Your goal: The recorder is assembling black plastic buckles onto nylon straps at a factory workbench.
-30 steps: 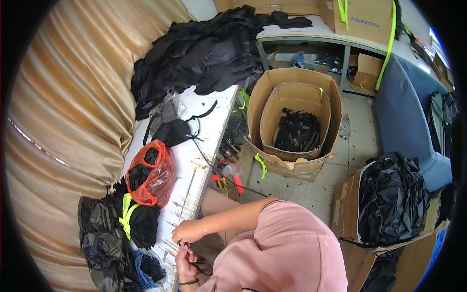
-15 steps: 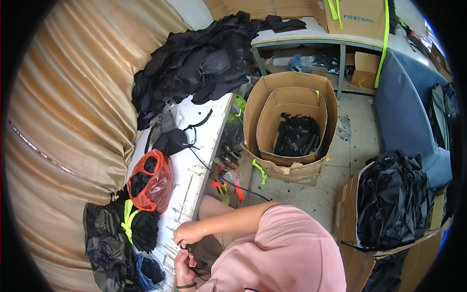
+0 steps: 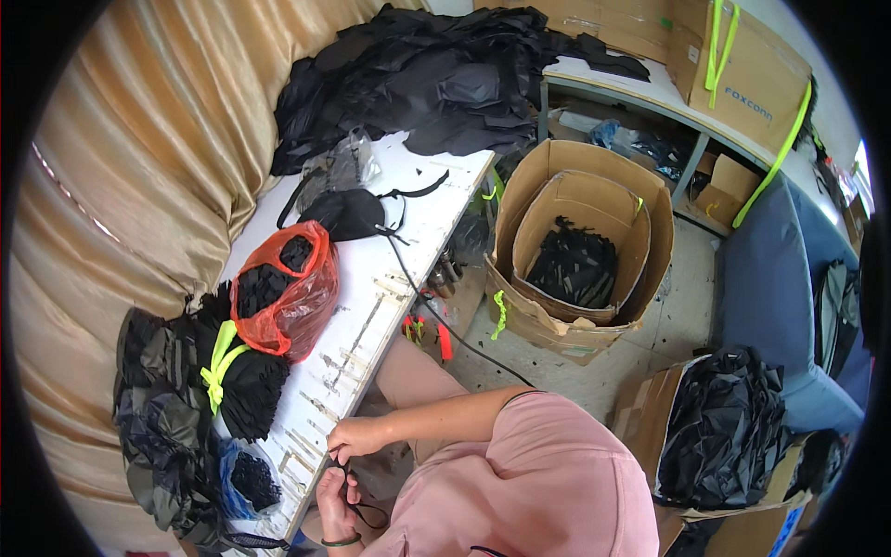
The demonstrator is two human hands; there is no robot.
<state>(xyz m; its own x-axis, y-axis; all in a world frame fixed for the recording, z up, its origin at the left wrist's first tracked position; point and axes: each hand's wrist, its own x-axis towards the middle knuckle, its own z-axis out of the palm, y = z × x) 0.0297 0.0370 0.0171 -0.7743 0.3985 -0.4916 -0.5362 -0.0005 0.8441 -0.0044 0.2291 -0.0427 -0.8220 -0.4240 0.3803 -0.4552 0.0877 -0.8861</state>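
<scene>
My right hand (image 3: pixel 358 439) is closed in a pinch on a thin black strap (image 3: pixel 342 469) at the near edge of the white table. Just below it, my left hand (image 3: pixel 334 504), with a dark band at its wrist, has curled fingers around the same strap. A loop of the strap hangs beside the left palm; its ends are hidden. Closest to the hands on the table are a blue plastic bag (image 3: pixel 246 481) of small black pieces and a black fabric bundle (image 3: pixel 252 395) tied with a neon yellow strip.
On the worn white table (image 3: pixel 371 311) lie a red plastic bag (image 3: pixel 311 311), a black pouch with straps (image 3: pixel 345 215) and a large pile of black fabric (image 3: pixel 408 84). Nested cardboard boxes (image 3: pixel 515 232) stand on the floor. Another box (image 3: pixel 640 408) of black fabric stands right, near blue padding (image 3: pixel 766 288).
The view has shifted, so the table and boxes sit differently in the picture. My hands are slightly farther apart, and more of the black strap shows between them.
</scene>
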